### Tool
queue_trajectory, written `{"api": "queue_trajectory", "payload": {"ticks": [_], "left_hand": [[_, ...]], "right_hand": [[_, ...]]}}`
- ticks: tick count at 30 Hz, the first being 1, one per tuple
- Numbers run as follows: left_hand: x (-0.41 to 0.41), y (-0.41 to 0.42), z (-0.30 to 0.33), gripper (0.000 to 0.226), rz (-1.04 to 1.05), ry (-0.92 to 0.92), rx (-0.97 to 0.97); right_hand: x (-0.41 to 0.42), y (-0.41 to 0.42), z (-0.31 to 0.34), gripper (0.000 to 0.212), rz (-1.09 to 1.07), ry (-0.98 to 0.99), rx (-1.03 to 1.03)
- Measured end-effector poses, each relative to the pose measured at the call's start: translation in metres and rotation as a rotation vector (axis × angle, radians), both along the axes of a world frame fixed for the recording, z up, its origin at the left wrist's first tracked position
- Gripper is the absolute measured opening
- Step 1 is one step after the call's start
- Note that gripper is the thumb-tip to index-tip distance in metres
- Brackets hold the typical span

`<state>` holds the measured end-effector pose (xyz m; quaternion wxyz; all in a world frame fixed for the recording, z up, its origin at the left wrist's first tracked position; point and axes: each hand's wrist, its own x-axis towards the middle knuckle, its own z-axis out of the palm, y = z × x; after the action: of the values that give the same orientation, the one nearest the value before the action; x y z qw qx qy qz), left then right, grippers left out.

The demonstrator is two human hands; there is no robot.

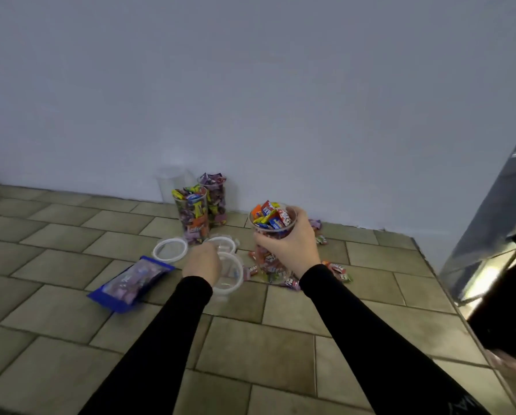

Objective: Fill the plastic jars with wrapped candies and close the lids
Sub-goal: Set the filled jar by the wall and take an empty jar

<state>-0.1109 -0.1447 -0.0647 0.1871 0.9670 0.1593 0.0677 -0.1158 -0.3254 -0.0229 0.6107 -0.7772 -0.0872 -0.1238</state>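
My right hand grips a clear plastic jar heaped with red, blue and orange wrapped candies, held upright just above the tiled surface. My left hand reaches among clear lids and touches one lid; whether its fingers pinch it is hidden. Another lid lies to the left, and a third sits just beyond my fingers. Two filled open jars stand near the wall, with an empty jar behind them. Loose candies lie under and around the held jar.
A blue candy bag lies on the tiles at the left. A white wall closes the back. A dark metallic cabinet runs along the right edge of the surface.
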Motion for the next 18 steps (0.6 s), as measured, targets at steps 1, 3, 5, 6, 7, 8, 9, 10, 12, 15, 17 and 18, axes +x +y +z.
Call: {"api": "queue_trajectory", "payload": {"ticks": [1, 3, 5, 6, 7, 8, 9, 10, 12, 15, 17, 18], "left_hand": [[0.001, 0.011, 0.000, 0.030, 0.013, -0.004, 0.010], [0.004, 0.037, 0.002, 0.029, 0.067, -0.024, 0.009], [0.009, 0.067, 0.007, 0.031, 0.117, -0.048, -0.039], [0.011, 0.080, 0.008, 0.033, 0.134, -0.060, -0.054], [0.013, 0.092, 0.010, 0.035, 0.149, -0.073, -0.048], [0.014, 0.103, 0.011, 0.037, 0.160, -0.078, -0.037], [0.017, 0.120, 0.013, 0.038, 0.171, -0.088, -0.019], [0.019, 0.132, 0.013, 0.040, 0.176, -0.097, -0.005], [0.026, 0.155, 0.013, 0.041, 0.185, -0.106, 0.024], [0.037, 0.190, 0.018, 0.038, 0.188, -0.120, 0.105], [0.047, 0.211, 0.021, 0.035, 0.165, -0.113, 0.193], [0.052, 0.218, 0.022, 0.034, 0.154, -0.096, 0.225]], "right_hand": [[0.004, 0.009, 0.001, 0.067, 0.027, 0.000, 0.003], [0.013, 0.035, 0.007, 0.069, 0.089, 0.003, 0.000], [0.024, 0.064, 0.014, 0.070, 0.146, 0.005, -0.011], [0.028, 0.078, 0.017, 0.070, 0.174, 0.005, -0.015], [0.032, 0.091, 0.021, 0.070, 0.204, 0.004, -0.014], [0.036, 0.103, 0.023, 0.070, 0.230, 0.005, -0.015], [0.041, 0.121, 0.026, 0.071, 0.257, 0.006, -0.010], [0.046, 0.134, 0.028, 0.074, 0.273, 0.008, -0.006], [0.055, 0.161, 0.033, 0.076, 0.307, 0.013, -0.005], [0.069, 0.206, 0.036, 0.081, 0.345, 0.019, -0.011], [0.081, 0.236, 0.032, 0.084, 0.349, 0.019, 0.007], [0.085, 0.246, 0.030, 0.083, 0.344, 0.019, 0.016]]}}
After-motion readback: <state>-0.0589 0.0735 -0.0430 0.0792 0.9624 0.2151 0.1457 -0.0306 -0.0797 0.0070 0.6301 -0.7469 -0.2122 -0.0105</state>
